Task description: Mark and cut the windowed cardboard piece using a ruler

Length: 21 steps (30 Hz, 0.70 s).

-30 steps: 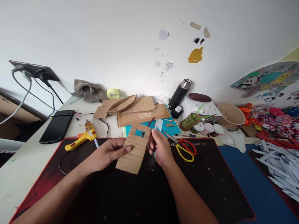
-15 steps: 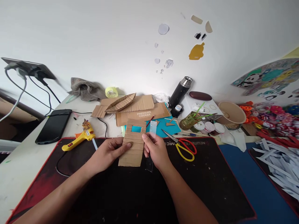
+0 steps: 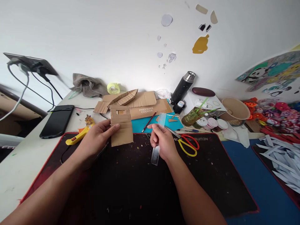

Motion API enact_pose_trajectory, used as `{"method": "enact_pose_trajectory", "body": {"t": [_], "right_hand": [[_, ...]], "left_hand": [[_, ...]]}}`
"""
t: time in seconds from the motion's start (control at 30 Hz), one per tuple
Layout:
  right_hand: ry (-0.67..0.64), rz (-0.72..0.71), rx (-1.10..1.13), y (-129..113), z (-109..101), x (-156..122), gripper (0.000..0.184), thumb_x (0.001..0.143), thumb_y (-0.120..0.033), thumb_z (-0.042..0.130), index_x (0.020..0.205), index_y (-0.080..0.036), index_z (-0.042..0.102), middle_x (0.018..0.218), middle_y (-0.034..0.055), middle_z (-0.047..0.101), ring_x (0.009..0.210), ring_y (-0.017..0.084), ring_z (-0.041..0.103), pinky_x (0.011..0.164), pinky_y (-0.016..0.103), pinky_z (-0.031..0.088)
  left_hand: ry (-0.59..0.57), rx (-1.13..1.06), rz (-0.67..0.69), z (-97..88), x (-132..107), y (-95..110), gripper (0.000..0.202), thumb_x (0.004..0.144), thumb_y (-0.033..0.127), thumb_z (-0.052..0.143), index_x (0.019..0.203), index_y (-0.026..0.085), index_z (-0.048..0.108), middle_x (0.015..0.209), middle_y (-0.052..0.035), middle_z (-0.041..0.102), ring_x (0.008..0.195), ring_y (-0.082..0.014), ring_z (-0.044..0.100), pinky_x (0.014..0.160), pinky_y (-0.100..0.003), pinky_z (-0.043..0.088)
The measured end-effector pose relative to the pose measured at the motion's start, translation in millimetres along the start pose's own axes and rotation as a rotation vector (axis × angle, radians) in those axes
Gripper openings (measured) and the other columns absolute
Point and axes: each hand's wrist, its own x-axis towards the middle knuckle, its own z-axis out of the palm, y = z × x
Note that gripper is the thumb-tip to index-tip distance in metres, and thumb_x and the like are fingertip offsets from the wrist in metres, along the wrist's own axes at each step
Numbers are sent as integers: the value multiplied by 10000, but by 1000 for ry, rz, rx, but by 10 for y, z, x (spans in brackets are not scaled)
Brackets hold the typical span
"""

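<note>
Pinching card [image 3: 122,133] in left hand [image 3: 99,136], above far edge of mat [image 3: 131,190], left of middle. Already cut to a strip and pierced near far end; apparently not joined to anything. Gripping ruler [image 3: 155,157] in right hand [image 3: 164,141], clear of card, not measuring. Noted unheld: glue gun [image 3: 78,137] at mat's far left corner, scissors [image 3: 188,146] across far edge. Cannot judge amount of work left.

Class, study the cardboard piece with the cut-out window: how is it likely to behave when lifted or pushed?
The cardboard piece probably feels light: the left hand pinches it at one side. It seems fairly stiff, as its free side shows no clear droop. It may bend first around its window, where material is missing.
</note>
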Motion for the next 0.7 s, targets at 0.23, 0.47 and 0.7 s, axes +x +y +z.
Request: {"method": "enact_pose_trajectory", "body": {"t": [0.23,0.47,0.7], "right_hand": [[-15,-37,30,-75,1,-24,463,848,-650,865,909,-197,790,515,-97,477,385,92,470,401,232,299],[-175,-49,-98,67,-11,-17,580,886,-809,749,924,-231,718,573,-80,550,401,96,431,391,239,300],[-56,-131,-57,87,16,-8,471,831,-672,854,963,-224,797,946,45,821,975,270,755,803,333,581]], "left_hand": [[-127,-4,-141,21,-79,17,659,798,652,913,1290,229,797,1126,-98,868,900,-308,837,687,-343,695],[-137,-27,25,273,-84,47,652,742,686,939,1161,202,816,1068,-95,860,875,-283,799,759,-349,672],[-231,283,175,368,-74,9,692,876,828,707,1137,191,774,851,-55,795,727,-226,706,632,-301,541]]}}
